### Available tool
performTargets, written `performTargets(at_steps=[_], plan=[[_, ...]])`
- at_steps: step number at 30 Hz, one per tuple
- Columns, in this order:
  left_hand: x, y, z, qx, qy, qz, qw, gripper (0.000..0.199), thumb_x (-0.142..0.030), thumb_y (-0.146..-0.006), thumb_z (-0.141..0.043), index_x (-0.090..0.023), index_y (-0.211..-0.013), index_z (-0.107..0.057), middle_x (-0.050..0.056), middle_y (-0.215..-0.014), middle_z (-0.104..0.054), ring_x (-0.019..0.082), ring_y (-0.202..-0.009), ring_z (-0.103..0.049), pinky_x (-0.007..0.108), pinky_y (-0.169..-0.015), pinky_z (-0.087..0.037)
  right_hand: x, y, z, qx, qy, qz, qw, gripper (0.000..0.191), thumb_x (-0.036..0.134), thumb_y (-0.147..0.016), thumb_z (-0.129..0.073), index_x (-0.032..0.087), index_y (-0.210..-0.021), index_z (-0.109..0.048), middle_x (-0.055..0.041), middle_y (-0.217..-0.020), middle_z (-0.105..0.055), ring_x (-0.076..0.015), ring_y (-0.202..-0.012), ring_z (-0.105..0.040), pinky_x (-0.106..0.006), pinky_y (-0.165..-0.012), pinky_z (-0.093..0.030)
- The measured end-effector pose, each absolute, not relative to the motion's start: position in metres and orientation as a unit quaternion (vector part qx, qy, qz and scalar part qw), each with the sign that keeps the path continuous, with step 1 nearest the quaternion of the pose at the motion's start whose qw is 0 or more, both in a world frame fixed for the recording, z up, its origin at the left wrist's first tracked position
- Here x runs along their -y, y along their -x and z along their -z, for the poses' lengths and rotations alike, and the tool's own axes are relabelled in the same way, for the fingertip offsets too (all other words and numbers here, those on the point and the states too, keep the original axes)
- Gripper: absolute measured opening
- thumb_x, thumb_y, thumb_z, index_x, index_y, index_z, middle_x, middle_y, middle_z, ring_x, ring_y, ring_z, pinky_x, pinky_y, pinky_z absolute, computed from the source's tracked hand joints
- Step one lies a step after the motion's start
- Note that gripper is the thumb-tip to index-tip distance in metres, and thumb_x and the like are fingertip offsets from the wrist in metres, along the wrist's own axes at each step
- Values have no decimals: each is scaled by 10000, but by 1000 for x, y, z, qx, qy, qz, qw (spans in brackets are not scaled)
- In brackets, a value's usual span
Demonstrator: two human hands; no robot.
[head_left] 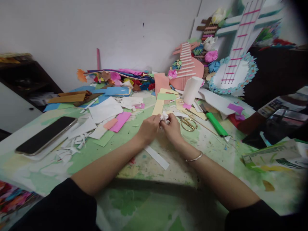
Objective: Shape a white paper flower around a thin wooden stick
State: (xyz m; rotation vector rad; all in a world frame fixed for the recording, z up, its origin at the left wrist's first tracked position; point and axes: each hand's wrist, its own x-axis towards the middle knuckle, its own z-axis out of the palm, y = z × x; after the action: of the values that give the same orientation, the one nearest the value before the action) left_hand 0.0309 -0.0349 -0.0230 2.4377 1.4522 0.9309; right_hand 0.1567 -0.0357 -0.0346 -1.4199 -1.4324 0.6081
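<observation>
My left hand point(149, 127) and my right hand point(172, 127) meet over the middle of the table, fingers closed together on a small crumpled white paper flower point(164, 117). Part of it is hidden behind my fingers. Below my hands a white paper strip point(157, 158) lies flat on the table. Just right of my right hand rest gold-handled scissors point(189, 124), with their blades partly covered. Beyond the hands are a yellow paper strip point(158, 107) and a green paper strip point(166, 96).
A phone point(45, 134) lies at the left near white paper scraps point(72, 146). To the right are a green utility knife point(215, 123), a white paper roll point(192, 90) and a bottle point(276, 107). Paper guitars point(186, 69) lean against the wall behind coloured paper flowers point(115, 77).
</observation>
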Motion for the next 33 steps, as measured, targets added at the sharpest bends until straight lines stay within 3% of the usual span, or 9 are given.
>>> performTargets(at_steps=[5,9,13,18,23,30,33], plan=[[33,-31,22,-461,-782,-390,153,462,-158,-745,-527,-123,-1206,-505,153,-1118,-614,251,-971,-606,352,-858,-467,30,-159,40,552,558,-314,534,216,253,-632,-532,202,-841,-513,13,-746,-580,-143,-659,-519,-245,-587,-401],[24,-20,21,-429,-673,-491,349,474,-191,-678,-610,-149,-1142,-523,114,-1129,-626,190,-850,-656,315,-769,-539,27,-164,37,485,476,-448,581,324,248,-610,-534,213,-931,-513,21,-778,-600,-134,-649,-532,-246,-568,-444],[17,-10,17,-401,-629,-525,411,401,-175,-658,-601,-133,-1054,-552,112,-1077,-639,202,-878,-659,346,-760,-555,27,-168,30,434,429,-527,592,370,223,-568,-564,219,-935,-520,20,-822,-616,-129,-644,-545,-265,-582,-477],[21,-8,12,-385,-723,-464,339,415,-118,-623,-592,-166,-1035,-588,83,-1090,-626,184,-912,-639,208,-613,-535,27,-169,30,452,428,-514,590,332,233,-569,-562,194,-898,-538,4,-827,-624,-144,-697,-559,-261,-598,-466],[24,-10,13,-401,-752,-450,268,353,-119,-652,-559,-155,-1000,-605,64,-1006,-642,130,-768,-631,161,-514,-493,25,-168,36,493,436,-487,574,307,252,-583,-559,185,-882,-536,-1,-815,-624,-151,-703,-556,-256,-596,-449],[23,-10,16,-389,-774,-478,144,326,-109,-701,-520,-143,-1015,-599,66,-975,-658,89,-673,-607,196,-608,-528,26,-165,38,506,441,-485,561,357,267,-598,-552,187,-946,-540,-20,-874,-636,-164,-746,-566,-264,-612,-462],[25,-10,17,-383,-764,-502,137,321,-117,-724,-518,-146,-1036,-588,62,-957,-670,92,-680,-619,220,-678,-538,27,-164,38,491,436,-491,573,340,258,-593,-562,184,-924,-543,-20,-862,-632,-157,-722,-559,-261,-595,-456]])
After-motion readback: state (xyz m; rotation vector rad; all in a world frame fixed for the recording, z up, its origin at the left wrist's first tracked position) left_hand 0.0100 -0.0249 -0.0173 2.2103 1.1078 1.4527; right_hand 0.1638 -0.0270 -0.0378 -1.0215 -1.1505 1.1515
